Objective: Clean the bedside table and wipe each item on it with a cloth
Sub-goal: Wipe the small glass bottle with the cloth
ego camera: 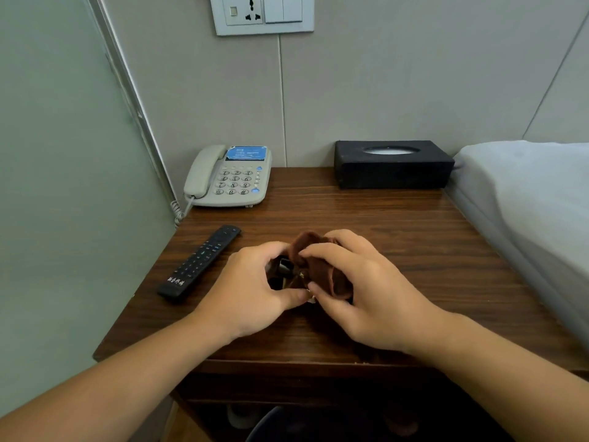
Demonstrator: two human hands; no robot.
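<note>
Dark wood of the bedside table (366, 212) fills the middle of the view, and everything else sits in relation to it. Bedding, a pale grey mattress edge (522, 193), runs along the table's right side, touching or just beside its edge. At the table's back right corner, against the wall, lies a black tissue box (393, 169) with an oval opening on top. At the back left corner stands a grey corded telephone (231, 178), its handset resting in the cradle and its coiled cord dropping off the table's left edge. Nearer the front left of the table lies a black remote control (200, 263), set diagonally, flat on the wood, well apart from the telephone. Over the table's front centre the two hands meet. The right hand (360, 291) is curled round a bunched brown cloth (322, 266), pressing it against a small dark item (282, 269). The left hand (251, 291) grips that item from the left, fingers and thumb closed around it; what the item is cannot be told, as hands and cloth cover most of it.
</note>
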